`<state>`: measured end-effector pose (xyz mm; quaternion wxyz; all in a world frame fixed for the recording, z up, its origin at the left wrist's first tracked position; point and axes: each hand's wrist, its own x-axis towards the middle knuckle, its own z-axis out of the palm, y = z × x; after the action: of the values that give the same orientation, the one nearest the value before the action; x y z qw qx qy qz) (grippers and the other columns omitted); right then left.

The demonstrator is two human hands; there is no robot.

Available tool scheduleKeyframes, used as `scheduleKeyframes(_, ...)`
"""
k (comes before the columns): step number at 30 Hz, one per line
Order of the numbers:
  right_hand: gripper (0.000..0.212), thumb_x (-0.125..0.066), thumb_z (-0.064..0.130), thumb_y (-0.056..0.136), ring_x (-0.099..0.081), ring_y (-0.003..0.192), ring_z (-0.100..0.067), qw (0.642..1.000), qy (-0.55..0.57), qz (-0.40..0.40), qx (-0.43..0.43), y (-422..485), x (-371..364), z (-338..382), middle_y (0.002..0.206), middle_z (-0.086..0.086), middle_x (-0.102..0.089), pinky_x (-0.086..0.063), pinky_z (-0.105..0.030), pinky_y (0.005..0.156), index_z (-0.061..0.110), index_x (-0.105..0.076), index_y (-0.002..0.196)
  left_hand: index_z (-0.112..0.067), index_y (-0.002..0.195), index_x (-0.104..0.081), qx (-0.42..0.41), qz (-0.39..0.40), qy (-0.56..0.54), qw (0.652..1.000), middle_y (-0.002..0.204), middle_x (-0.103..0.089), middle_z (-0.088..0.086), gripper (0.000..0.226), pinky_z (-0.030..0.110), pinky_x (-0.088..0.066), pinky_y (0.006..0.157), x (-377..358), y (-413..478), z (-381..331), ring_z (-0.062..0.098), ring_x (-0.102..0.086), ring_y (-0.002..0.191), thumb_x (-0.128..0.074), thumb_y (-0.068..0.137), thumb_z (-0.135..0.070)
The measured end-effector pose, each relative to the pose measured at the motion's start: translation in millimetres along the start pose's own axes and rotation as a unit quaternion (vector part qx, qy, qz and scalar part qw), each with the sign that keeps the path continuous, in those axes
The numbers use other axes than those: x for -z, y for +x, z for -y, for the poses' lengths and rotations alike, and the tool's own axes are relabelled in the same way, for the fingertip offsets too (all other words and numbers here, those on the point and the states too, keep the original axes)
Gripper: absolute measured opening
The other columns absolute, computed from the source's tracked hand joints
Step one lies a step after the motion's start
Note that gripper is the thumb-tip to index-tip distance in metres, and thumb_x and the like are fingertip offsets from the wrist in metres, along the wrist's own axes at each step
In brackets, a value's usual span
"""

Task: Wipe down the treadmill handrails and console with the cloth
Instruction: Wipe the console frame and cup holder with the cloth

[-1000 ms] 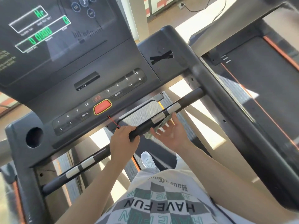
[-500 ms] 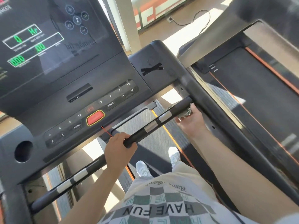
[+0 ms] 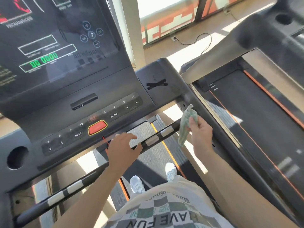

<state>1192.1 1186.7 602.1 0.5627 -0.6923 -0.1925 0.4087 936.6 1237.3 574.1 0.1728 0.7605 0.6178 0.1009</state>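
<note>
The black front handrail bar [image 3: 154, 139] with silver sensor plates runs diagonally below the console [image 3: 79, 111]. My left hand [image 3: 122, 149] lies over the bar near its middle, fingers stretched forward and loose. My right hand [image 3: 199, 131] is lifted just off the bar's right end and pinches a crumpled green cloth [image 3: 186, 125], which hangs down in front of the right side rail [image 3: 218, 129].
The console carries a dark screen [image 3: 54, 43] with green digits, a red stop button [image 3: 97, 127] and a cup hole [image 3: 16, 157]. A second treadmill [image 3: 256, 102] stands close on the right. A power cable [image 3: 204, 41] lies on the floor beyond. My shoes [image 3: 137, 184] stand on the belt.
My right hand left the bar's right end and rose with the cloth, now hanging free. My left hand loosened its grip on the bar and spread its fingers. The view tilted upward.
</note>
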Motion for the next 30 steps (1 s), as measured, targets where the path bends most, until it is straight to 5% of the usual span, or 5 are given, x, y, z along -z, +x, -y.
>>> scheduleKeyframes(6, 0.039, -0.055, 0.025, 0.104, -0.055, 0.124, -0.015, 0.941, -0.209, 0.082, 0.252, 47.6, -39.4, 30.8, 0.132, 0.004, -0.064, -0.048, -0.037, 0.105, 0.02, -0.056, 0.143, -0.016, 0.132, -0.065, -0.134, -0.035, 0.062, 0.988, 0.139, -0.062, 0.006, 0.054, 0.047, -0.05, 0.099, -6.3, 54.0, -42.2, 0.031, -0.058, 0.126, -0.078, 0.081, -0.029)
scheduleKeyframes(11, 0.069, -0.037, 0.061, 0.096, -0.03, 0.149, -0.038, 0.717, -0.581, 0.217, 0.319, 98.9, -56.5, 1.8, 0.159, -0.01, -0.041, -0.019, -0.063, 0.12, 0.022, -0.044, 0.152, -0.016, 0.152, -0.043, -0.132, 0.009, 0.149, 0.98, 0.161, -0.038, 0.004, 0.079, 0.044, -0.041, 0.111, -22.5, 74.6, -66.3, 0.028, -0.041, 0.143, -0.074, 0.083, -0.039)
scheduleKeyframes(14, 0.066, -0.026, 0.065, 0.099, -0.032, 0.149, -0.038, 0.651, -0.631, 0.233, 0.351, 106.8, -49.6, -6.1, 0.16, -0.007, -0.04, -0.016, -0.063, 0.121, 0.028, -0.048, 0.149, -0.016, 0.147, -0.051, -0.108, -0.013, 0.147, 0.983, 0.157, -0.046, 0.003, 0.077, 0.044, -0.046, 0.105, -30.6, 75.3, -67.4, 0.027, -0.048, 0.136, -0.077, 0.077, -0.036)
scheduleKeyframes(20, 0.068, -0.009, 0.064, 0.098, 0.017, 0.155, -0.03, 0.603, -0.656, 0.315, 0.328, 131.8, -71.3, 11.0, 0.169, 0.007, 0.011, 0.017, -0.049, 0.123, 0.04, -0.005, 0.161, -0.017, 0.14, -0.059, -0.078, -0.049, 0.112, 0.989, 0.149, -0.055, 0.002, 0.069, 0.046, -0.049, 0.101, -39.2, 76.6, -75.0, 0.027, -0.053, 0.131, -0.079, 0.075, -0.03)
scheduleKeyframes(30, 0.057, -0.009, 0.057, 0.105, 0.022, 0.154, -0.028, 0.574, -0.663, 0.342, 0.337, 198.5, -128.3, 43.7, 0.169, 0.005, 0.013, 0.014, -0.049, 0.124, 0.043, 0.0, 0.16, -0.024, 0.132, -0.066, -0.076, -0.052, 0.099, 0.991, 0.143, -0.06, -0.007, 0.058, 0.038, -0.049, 0.089, -30.5, 85.0, -68.1, 0.021, -0.056, 0.124, -0.075, 0.076, -0.027)
